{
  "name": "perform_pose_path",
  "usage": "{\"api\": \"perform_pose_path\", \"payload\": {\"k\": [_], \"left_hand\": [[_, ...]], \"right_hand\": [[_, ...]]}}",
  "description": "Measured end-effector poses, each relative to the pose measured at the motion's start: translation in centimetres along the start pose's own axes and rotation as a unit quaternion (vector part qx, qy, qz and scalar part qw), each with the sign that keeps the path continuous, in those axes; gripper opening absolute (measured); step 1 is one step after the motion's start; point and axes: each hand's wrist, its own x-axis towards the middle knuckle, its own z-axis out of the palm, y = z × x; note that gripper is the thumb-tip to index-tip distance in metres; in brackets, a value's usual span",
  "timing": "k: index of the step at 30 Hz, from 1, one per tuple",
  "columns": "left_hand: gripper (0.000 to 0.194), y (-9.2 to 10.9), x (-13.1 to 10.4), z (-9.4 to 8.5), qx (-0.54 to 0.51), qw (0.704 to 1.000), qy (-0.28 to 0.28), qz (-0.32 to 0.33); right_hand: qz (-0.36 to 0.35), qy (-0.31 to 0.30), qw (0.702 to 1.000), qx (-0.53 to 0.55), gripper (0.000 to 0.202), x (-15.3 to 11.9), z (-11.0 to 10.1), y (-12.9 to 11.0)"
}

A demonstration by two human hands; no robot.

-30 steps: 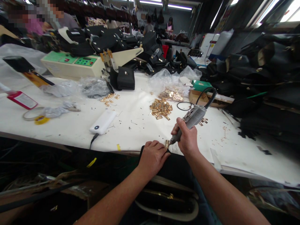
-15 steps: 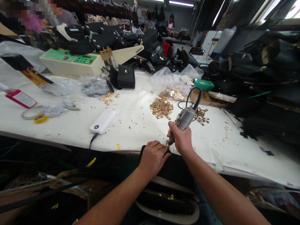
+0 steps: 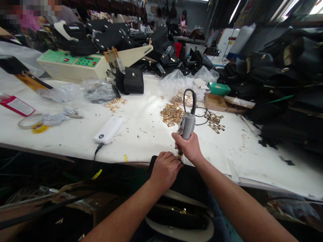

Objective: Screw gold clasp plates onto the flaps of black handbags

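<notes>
My right hand (image 3: 188, 147) is wrapped round a grey power screwdriver (image 3: 187, 125), held nearly upright with its tip pointing down. The tip meets a small gold metal piece (image 3: 180, 156) at the flap edge of a black bag (image 3: 191, 178). My left hand (image 3: 166, 169) presses the bag's edge beside that piece, its fingers bent together over the black material. The bag lies at the table's front edge, its pale-edged opening and gold zip facing me. Behind the screwdriver is a pile of gold metal parts (image 3: 172, 113).
On the white table (image 3: 141, 144) lie a white power bank (image 3: 109, 130), an open cardboard box (image 3: 215, 102), a green box (image 3: 219, 88) and plastic bags. A beige machine (image 3: 70, 67) stands at the back left. Black bags are heaped at the right (image 3: 282, 84). People are in the background.
My right hand and the screwdriver have moved a little left, and the screwdriver has swung from leaning right to nearly upright. My left hand stays on the bag.
</notes>
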Motion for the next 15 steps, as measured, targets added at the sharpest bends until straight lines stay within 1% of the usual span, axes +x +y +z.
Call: {"api": "perform_pose_path", "payload": {"k": [4, 10, 12, 15], "left_hand": [[0.012, -0.07, -0.06, -0.02, 0.009, 1.000, -0.001, 0.006], [0.008, -0.01, 0.03, -0.11, 0.026, 1.000, -0.012, -0.001], [0.006, 0.05, 0.09, -0.21, 0.036, 0.999, -0.017, -0.001], [0.007, 0.16, 0.19, -0.44, 0.050, 0.998, -0.026, 0.001]], "right_hand": [[-0.012, -0.018, 1.000, 0.000, 0.030, -0.16, -0.08, 0.23], [-0.037, -0.068, 0.997, -0.027, 0.028, -0.30, 0.21, 0.84], [-0.047, -0.071, 0.996, -0.033, 0.030, -0.32, 0.33, 0.86], [-0.037, -0.058, 0.998, -0.002, 0.030, -0.53, 0.07, 0.86]]}}
